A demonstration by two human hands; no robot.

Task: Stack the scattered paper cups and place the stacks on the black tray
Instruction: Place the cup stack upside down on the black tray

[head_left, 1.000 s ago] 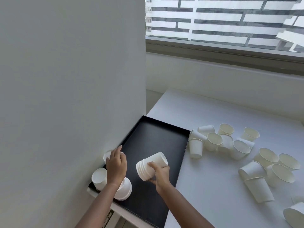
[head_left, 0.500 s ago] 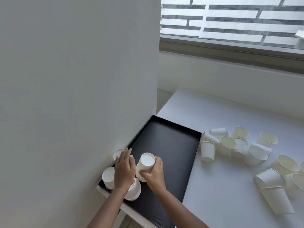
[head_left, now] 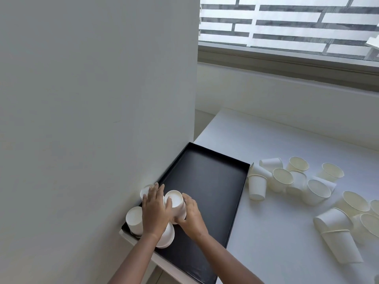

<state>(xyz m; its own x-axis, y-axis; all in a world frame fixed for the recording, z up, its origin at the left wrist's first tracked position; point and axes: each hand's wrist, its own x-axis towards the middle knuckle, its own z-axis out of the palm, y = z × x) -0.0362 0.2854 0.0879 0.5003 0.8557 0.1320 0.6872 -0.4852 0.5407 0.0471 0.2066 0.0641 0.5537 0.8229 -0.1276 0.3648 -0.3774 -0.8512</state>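
The task was partly done. Four inverted cup stacks stood clustered in the near-left corner of the black tray (head_left: 207,181), close against the wall (head_left: 92,119): one at the tray's left edge (head_left: 134,219), one behind it toward the wall (head_left: 146,190), one nearest the tray's front rim and half hidden under the wrist (head_left: 167,237), and the newest stack (head_left: 175,202) just inboard of those, bottom up. How many cups each held could not be counted. The rest of the tray was bare.

Much remained. To the right of the tray, on the white table (head_left: 276,253), a loose group of paper cups (head_left: 287,179) lay just beside the tray's right rim, some upright and some tipped over, and a second scatter of cups (head_left: 338,224) lay farther right, well apart from the tray, running out of view.

The left hand (head_left: 155,210) was spread fairly wide and flat, palm down, its fingers touching the left side of the newest stack and resting over the neighbouring stacks. The right hand (head_left: 189,214) was curled around the newest stack's right side, fingers narrowed onto its wall. Both hands seemed to be settling that stack in place rather than lifting it.
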